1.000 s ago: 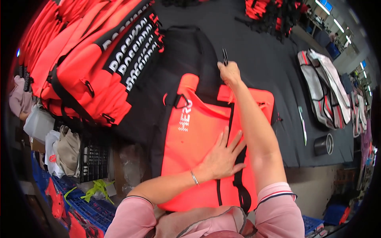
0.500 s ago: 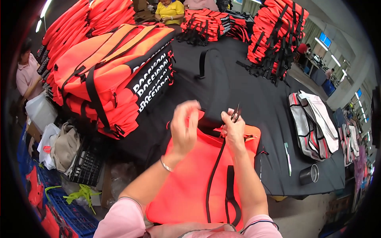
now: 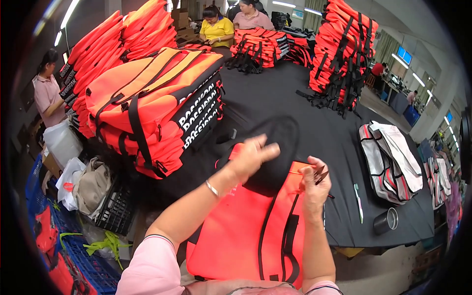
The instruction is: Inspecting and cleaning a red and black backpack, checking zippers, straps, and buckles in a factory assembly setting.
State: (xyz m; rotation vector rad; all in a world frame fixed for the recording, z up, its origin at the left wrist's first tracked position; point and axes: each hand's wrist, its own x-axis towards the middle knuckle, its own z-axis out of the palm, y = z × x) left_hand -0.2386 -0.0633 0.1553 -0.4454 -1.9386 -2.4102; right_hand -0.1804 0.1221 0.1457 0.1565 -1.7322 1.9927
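Note:
An orange-red bag [image 3: 226,231] with black trim and straps lies in front of me at the table's near edge. My left hand [image 3: 253,156] is over its top edge, fingers apart and slightly blurred, beside a black padded fabric piece [image 3: 268,174]. That black piece is smeared by motion, and whether the hand touches it I cannot tell. At the bag's upper right corner, my right hand [image 3: 314,184] is closed around small dark thread snips [image 3: 321,175], their blades pointing up. Its fingers are also against the bag's orange edge.
A tall stack of orange bags [image 3: 147,113] stands at left, with another stack [image 3: 339,54] at far right. Folded white-grey bags [image 3: 391,160], a toothbrush [image 3: 358,202] and a metal cup [image 3: 385,221] lie right. Crates [image 3: 115,206] stand lower left. Several people work beyond.
The black padded piece, stretched away across the table before, is now bunched nearer the bag's opening. My left hand has moved right; my right hand has shifted to the bag's right corner.

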